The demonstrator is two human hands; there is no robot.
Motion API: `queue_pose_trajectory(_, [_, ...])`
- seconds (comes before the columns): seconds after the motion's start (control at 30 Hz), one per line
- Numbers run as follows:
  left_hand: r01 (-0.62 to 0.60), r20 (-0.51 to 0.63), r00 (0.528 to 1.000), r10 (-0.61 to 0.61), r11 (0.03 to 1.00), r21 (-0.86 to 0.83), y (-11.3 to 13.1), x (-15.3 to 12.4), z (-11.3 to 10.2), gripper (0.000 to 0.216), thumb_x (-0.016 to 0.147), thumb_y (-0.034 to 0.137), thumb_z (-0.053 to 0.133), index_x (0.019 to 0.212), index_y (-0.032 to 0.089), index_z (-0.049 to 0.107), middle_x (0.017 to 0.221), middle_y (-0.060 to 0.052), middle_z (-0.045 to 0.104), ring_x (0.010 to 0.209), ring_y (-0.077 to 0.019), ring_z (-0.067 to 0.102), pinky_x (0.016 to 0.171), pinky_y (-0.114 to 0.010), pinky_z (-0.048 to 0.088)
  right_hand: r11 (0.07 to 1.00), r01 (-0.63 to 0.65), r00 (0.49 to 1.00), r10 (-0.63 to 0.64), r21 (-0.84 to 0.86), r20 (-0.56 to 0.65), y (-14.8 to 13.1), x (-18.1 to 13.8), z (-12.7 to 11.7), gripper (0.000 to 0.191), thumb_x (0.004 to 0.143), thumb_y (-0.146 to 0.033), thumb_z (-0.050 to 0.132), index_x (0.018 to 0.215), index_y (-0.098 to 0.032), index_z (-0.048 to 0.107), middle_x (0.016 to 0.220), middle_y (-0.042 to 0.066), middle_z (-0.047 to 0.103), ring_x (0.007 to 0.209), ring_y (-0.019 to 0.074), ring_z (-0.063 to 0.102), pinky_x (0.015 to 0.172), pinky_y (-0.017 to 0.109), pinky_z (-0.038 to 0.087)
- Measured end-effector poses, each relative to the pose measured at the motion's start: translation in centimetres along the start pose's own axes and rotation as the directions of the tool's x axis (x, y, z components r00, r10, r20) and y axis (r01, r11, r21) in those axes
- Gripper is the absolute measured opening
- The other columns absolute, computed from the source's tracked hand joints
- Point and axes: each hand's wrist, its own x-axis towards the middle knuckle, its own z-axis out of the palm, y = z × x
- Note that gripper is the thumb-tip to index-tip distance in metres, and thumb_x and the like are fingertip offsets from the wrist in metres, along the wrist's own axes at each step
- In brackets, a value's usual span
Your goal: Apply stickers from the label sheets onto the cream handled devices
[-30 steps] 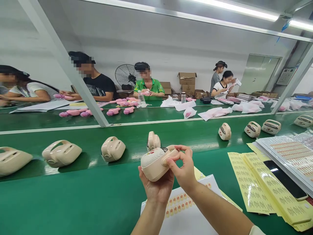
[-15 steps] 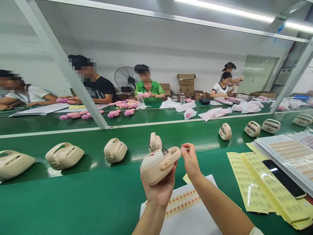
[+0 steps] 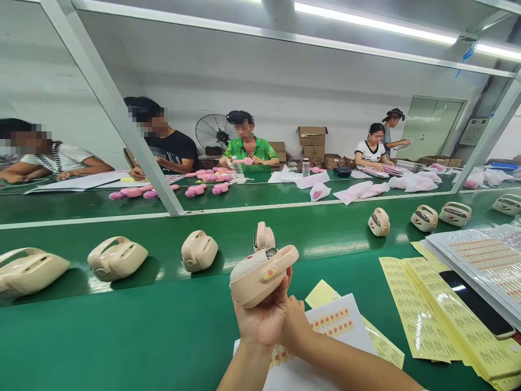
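Left grip (image 3: 260,317) held the speaker (image 3: 262,274) aloft above the bench's near edge; right hand (image 3: 293,326) had dropped from its handle to the sticker sheet (image 3: 331,326), fingers seemingly empty, half hidden.

Factory assembly line | green conveyor belt (image 3: 122,326) | seated workers (opposite) (image 3: 248,144)

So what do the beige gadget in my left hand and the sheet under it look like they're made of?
Beige gadget: likely moulded plastic, smooth satin shell with soft highlights. Sticker sheet: glossy white backing paper, probably, carrying rows of small orange labels.
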Motion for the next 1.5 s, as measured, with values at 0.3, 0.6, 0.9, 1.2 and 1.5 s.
queue_pose_trajectory(0.3, [0.007,0.037,0.999,-0.008,1.0,0.007,-0.3,-0.2,0.7,0.043,0.076,0.047,0.054,0.116,0.03,0.057,0.095,-0.005,0.072,0.094,-0.0256,0.065,0.08,-0.035,0.053,0.909,0.417,0.829,-0.388,-0.017,-0.403,-4.1,3.8,-12.7,0.03,0.085,-0.024,0.05,0.115,-0.023,0.051,0.093,0.007,0.06,0.086,0.019,0.056,0.076,0.034,0.047])
queue_pose_trajectory(0.6, [0.059,0.098,0.994,-0.055,0.998,-0.039,-0.9,0.1,0.0,0.031,0.083,0.04,0.049,0.097,0.021,0.069,0.092,-0.009,0.073,0.089,-0.0254,0.066,0.084,-0.04,0.05,0.696,0.598,0.715,-0.687,-0.397,-0.129,-5.4,4.6,-14.1,0.021,0.093,-0.018,0.035,0.099,-0.014,0.055,0.071,0.005,0.064,0.062,0.0156,0.05,0.059,0.027,0.046])
queue_pose_trajectory(0.9, [0.08,0.145,0.987,-0.076,0.997,-0.022,-1.2,0.0,1.4,0.031,0.084,0.043,0.052,0.096,0.02,0.069,0.096,-0.006,0.073,0.086,-0.0218,0.067,0.08,-0.035,0.052,0.694,0.604,0.714,-0.69,-0.392,-0.12,-5.6,4.5,-15.0,0.02,0.094,-0.022,0.033,0.103,-0.016,0.05,0.069,0.004,0.059,0.063,0.0161,0.053,0.054,0.026,0.048])
queue_pose_trajectory(1.2, [0.085,0.067,0.993,-0.096,0.984,0.156,-1.7,0.2,1.0,0.036,0.079,0.053,0.054,0.092,0.023,0.068,0.091,-0.002,0.073,0.082,-0.0171,0.067,0.08,-0.031,0.051,0.713,0.636,0.748,-0.663,-0.294,0.011,-4.3,3.9,-15.7,0.025,0.093,-0.018,0.032,0.113,-0.014,0.048,0.072,0.005,0.056,0.063,0.0167,0.053,0.052,0.027,0.05])
queue_pose_trajectory(1.5, [-0.28,0.28,0.955,0.093,0.585,0.761,0.0,-0.3,0.4,0.091,0.042,0.024,0.086,0.124,0.029,0.048,0.122,-0.006,0.059,0.112,-0.0318,0.052,0.09,-0.042,0.044,0.962,0.193,0.98,-0.178,0.192,-0.094,-3.3,3.9,-19.0,0.018,0.084,-0.032,0.052,0.085,-0.019,0.064,0.073,0.003,0.057,0.067,0.0152,0.057,0.062,0.029,0.05])
